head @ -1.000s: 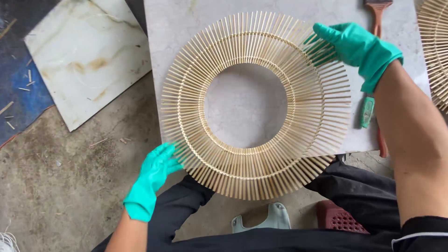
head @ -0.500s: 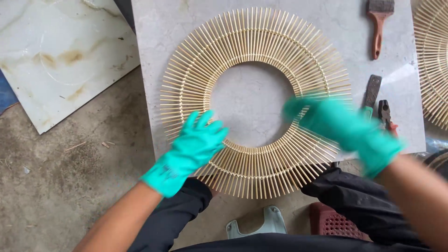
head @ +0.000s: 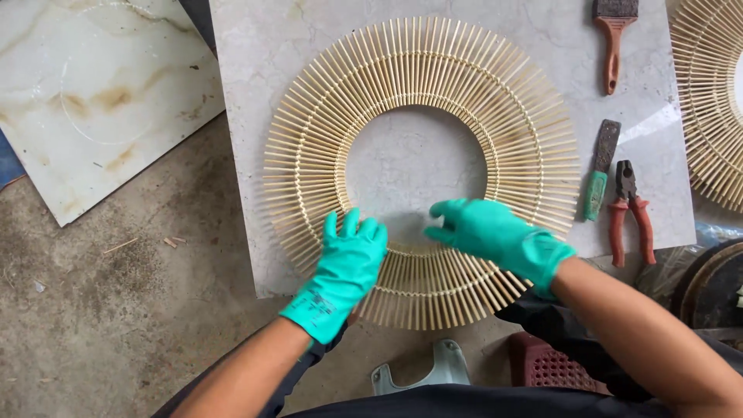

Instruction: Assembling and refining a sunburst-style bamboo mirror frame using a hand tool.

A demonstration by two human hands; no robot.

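A large ring made of thin bamboo sticks set like rays point(head: 422, 85) lies flat on a pale stone slab point(head: 255, 93). Both my hands wear green rubber gloves. My left hand point(head: 344, 267) rests flat on the ring's near edge, fingers spread and pointing toward the round hole. My right hand point(head: 495, 236) lies on the near inner rim, fingers curled at the edge of the hole. Neither hand holds anything.
On the slab's right side lie a paintbrush point(head: 613, 39), a green-handled file point(head: 600, 170) and red-handled pliers point(head: 623, 213). A second stick ring point(head: 708, 101) shows at the right edge. Another marble slab point(head: 93, 93) lies on the concrete floor at left. A red stool point(head: 546, 364) is below.
My left hand came up from beside my knee onto the ring's near edge. My right hand left the ring's far right side and came to the near inner rim.
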